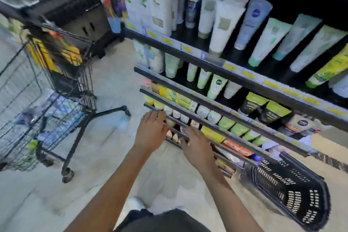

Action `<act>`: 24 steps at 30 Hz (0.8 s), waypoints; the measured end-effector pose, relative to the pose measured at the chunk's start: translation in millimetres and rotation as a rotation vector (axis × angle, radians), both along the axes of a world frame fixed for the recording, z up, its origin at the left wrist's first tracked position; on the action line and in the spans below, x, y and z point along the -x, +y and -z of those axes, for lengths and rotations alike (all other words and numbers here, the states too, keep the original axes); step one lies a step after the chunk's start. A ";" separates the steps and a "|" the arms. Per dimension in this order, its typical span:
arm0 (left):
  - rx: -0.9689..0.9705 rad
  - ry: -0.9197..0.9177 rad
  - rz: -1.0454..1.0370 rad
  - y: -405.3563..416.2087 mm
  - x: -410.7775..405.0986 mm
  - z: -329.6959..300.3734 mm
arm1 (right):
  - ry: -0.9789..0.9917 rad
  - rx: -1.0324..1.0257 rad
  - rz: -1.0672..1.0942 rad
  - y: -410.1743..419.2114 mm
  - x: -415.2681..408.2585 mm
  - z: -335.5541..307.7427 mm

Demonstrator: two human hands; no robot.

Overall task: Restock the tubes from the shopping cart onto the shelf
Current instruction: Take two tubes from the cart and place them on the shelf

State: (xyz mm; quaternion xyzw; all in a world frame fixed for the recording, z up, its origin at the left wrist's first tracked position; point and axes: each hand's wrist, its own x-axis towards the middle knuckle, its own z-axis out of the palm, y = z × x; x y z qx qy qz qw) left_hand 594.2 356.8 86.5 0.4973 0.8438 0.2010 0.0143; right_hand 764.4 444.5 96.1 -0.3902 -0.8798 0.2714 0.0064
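Observation:
A black wire shopping cart (56, 84) stands at the left, with bluish tubes (62, 117) lying in its lower basket, all blurred. At the right rise dark shelves (235, 73) filled with upright tubes (220, 24) in white, green and blue. My left hand (151, 132) is stretched out with its fingers spread, empty, in front of the low shelf rows. My right hand (196, 147) reaches beside it, fingers straight, at the edge of the lowest shelf, and holds nothing.
A black plastic hand basket (290, 194) lies on the floor at the lower right, close to the shelf foot. Yellow price tags (271, 84) line the shelf edges. Pale floor (105, 149) lies between cart and shelves. A dark display stand (82, 17) stands behind the cart.

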 end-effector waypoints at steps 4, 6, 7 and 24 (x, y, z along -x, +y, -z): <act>-0.062 0.025 -0.244 -87.6 53.2 -11.2 | -0.045 -0.025 -0.235 -42.1 66.8 -7.3; -0.081 0.024 -0.349 -128.9 78.9 -16.7 | -0.072 -0.033 -0.341 -67.4 100.7 -11.7; -0.080 0.025 -0.403 -148.2 91.8 -18.5 | -0.077 -0.041 -0.389 -79.5 117.2 -11.8; -0.027 -0.140 -1.024 -362.2 223.0 21.5 | 0.017 0.017 -0.900 -244.0 427.2 -25.6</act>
